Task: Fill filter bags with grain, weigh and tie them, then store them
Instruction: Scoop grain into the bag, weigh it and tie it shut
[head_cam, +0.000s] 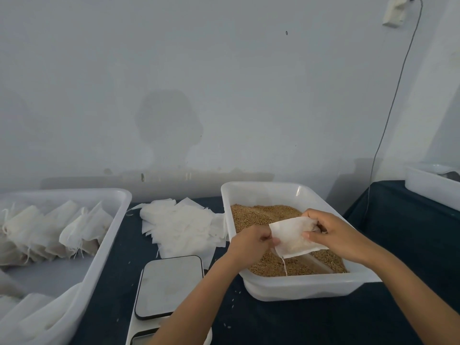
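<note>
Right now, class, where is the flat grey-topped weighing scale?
In the head view, the flat grey-topped weighing scale sits low centre on the dark cloth, just left of the white plastic grain tray, in front of the pile of empty white filter bags.

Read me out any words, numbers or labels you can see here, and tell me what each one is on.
No text can be read anywhere.
Scale: its display at the bottom edge is cut off and hidden by the left forearm, so no reading shows.
Filter bag, grain tub, tub of filled bags: no print visible.
</note>
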The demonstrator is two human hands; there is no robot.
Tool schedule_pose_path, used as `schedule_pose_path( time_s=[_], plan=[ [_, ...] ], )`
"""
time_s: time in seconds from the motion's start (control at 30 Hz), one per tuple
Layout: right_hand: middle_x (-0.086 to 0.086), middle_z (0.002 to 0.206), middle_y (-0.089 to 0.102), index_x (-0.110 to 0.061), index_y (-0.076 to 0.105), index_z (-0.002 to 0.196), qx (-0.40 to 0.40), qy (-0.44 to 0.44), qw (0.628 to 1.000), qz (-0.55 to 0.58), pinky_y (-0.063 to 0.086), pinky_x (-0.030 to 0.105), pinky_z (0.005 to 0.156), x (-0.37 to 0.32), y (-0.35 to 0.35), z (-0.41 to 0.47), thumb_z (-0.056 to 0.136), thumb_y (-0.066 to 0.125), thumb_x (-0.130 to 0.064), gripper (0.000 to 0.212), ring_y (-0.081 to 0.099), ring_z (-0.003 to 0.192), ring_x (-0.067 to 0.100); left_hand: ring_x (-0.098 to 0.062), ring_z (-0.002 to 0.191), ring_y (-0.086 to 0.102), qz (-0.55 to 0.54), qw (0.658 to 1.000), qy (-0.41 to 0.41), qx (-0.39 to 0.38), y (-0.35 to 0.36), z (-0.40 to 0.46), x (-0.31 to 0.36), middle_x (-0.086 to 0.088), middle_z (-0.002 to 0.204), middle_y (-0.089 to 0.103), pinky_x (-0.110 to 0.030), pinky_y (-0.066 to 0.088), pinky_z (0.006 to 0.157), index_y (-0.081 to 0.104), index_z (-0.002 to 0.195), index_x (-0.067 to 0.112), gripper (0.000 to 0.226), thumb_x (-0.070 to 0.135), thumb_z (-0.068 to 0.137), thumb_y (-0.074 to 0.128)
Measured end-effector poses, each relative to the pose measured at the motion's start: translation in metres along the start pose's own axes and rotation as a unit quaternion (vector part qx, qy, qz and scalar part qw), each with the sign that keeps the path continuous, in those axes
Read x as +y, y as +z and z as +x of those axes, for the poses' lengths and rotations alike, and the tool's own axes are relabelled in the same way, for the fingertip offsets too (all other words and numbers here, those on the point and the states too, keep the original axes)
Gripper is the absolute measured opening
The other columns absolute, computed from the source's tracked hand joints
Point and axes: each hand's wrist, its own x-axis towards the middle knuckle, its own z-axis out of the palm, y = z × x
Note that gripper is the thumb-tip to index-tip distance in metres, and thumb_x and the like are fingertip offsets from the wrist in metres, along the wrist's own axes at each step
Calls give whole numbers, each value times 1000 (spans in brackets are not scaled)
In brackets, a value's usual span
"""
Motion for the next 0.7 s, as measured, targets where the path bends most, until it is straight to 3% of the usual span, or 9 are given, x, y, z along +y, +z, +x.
schedule_pose_path(
  time_s=[0.13,0.23,0.37,0.47,0.53,0.6,0.7],
  plan=[
    [14,86,55,-22,57,95,1,4,1000,7,39,31,70,1,0,-2,91,59,-13,10,51,78,23,-7,56,41,4,1000,5,-5,1,1,-1,1,77,57,-27,34,58,58,84,3,29,28,97,50],
    [1,78,55,-24,57,90,13,11,1000,19,40,24,63,3,5,-3,90,61,-14,11,52,71,12,-3,56,45,-9,1000,7,-3,0,2,-1,4,75,59,-24,37,58,56,78,10,26,26,97,49],
    [2,92,65,-17,61,100,16,58,994,88,50,19,56,9,18,-6,84,69,-13,19,66,75,11,6,44,44,-64,997,18,30,-3,3,1,11,57,49,-17,35,54,48,64,19,32,21,96,53],
    [5,94,67,-11,63,101,0,99,983,153,55,23,58,12,30,-5,79,74,-12,25,69,77,10,-1,65,50,-76,995,48,45,-4,5,8,12,68,54,-23,44,67,55,73,17,21,20,94,55],
    [-2,93,70,-17,63,105,-11,109,979,174,58,28,66,14,37,-4,77,76,-14,30,69,83,11,-7,80,56,-95,992,70,45,-5,6,14,14,78,59,-29,47,81,60,79,20,14,19,93,57],
    [-11,91,71,-28,61,109,-8,101,981,165,55,19,66,13,43,-4,76,77,-16,39,66,82,1,2,80,54,-98,990,95,36,-9,7,17,18,78,59,-21,45,83,60,78,22,14,18,91,59],
    [-15,89,70,-33,61,103,12,85,982,169,50,14,61,6,46,-2,72,80,-29,37,65,78,0,12,75,50,-57,989,138,12,-14,9,20,20,75,57,-6,36,72,63,80,16,10,16,90,60]
  ],
)
